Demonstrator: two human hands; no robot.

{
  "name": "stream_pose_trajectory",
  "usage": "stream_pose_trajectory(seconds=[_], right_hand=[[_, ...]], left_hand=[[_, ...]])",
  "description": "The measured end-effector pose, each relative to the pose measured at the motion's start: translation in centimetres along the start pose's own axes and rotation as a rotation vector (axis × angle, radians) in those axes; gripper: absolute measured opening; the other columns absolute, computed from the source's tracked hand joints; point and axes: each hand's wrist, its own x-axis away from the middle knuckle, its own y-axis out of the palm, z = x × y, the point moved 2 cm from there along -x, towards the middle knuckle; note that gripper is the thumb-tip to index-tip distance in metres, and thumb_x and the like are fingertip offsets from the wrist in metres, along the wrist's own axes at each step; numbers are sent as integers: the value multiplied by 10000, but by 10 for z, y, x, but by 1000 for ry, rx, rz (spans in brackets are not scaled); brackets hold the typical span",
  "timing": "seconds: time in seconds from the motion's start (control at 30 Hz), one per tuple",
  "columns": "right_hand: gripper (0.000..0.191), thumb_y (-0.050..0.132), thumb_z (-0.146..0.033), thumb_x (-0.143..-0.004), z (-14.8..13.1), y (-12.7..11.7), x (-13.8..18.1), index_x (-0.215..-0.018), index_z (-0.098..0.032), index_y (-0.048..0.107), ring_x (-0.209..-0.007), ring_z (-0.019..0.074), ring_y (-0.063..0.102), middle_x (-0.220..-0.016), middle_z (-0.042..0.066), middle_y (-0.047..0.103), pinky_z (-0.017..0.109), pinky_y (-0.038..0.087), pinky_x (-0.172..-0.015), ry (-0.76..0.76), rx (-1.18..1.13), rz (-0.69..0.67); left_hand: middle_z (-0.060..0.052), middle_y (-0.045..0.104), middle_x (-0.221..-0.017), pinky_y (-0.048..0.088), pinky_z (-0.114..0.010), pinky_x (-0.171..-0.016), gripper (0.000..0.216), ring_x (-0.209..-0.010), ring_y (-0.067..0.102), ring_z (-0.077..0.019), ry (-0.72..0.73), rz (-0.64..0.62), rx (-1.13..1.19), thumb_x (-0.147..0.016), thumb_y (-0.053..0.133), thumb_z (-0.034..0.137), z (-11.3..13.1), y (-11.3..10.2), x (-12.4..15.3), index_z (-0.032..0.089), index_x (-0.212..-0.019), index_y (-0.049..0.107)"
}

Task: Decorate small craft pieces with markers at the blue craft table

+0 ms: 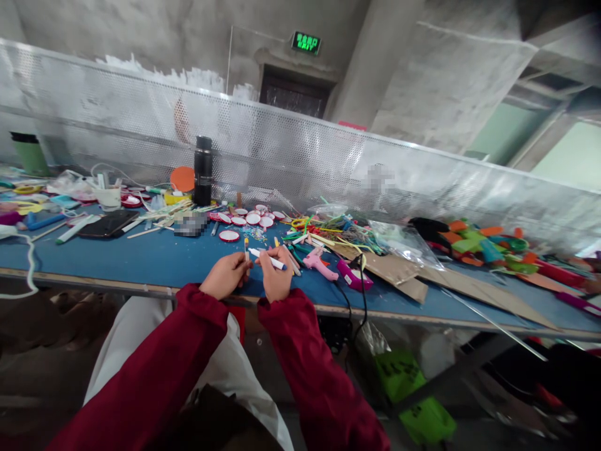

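Observation:
My left hand (226,275) is closed around a thin upright stick (246,248) with a yellow tip, at the near edge of the blue table (164,263). Beside it, my right hand (275,275) grips a white marker pen (267,258) that lies across its fingers and points left toward the stick. Both hands touch near the table edge. Dark red sleeves cover both my arms.
A pink glue gun (319,262) and a second magenta tool (354,275) with black cords lie to the right, by cardboard sheets (422,275). Red-rimmed round lids (244,220), a black flask (203,170), a dark phone (107,223) and colourful craft scraps crowd the table. A perforated metal screen stands behind.

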Motion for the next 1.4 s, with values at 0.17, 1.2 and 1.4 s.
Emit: stream_pose_trajectory(seconds=[0.17,1.2,1.4], right_hand=[[201,586,-345,-791,2,-2,-1,-675,-197,514,-587,122,562,-600,-32,611,257,452,-607,-11,47,22],[190,588,-332,-784,3,-1,1,-667,-204,511,-548,122,539,-572,-40,596,253,436,-564,8,4,-45],[198,577,-324,-785,1,-3,0,-648,-202,501,-558,119,533,-576,-38,588,255,445,-585,-14,33,28]], left_hand=[[15,594,-605,361,-233,-481,246,-453,496,-106,-5,4,-4,-868,421,380,0,0,0,184,-766,528],[19,584,-594,361,-227,-480,242,-461,493,-105,-9,18,8,-866,425,367,0,0,0,193,-715,502],[14,590,-603,356,-227,-476,235,-456,492,-106,-3,18,16,-860,427,366,-1,0,-1,192,-723,506]])
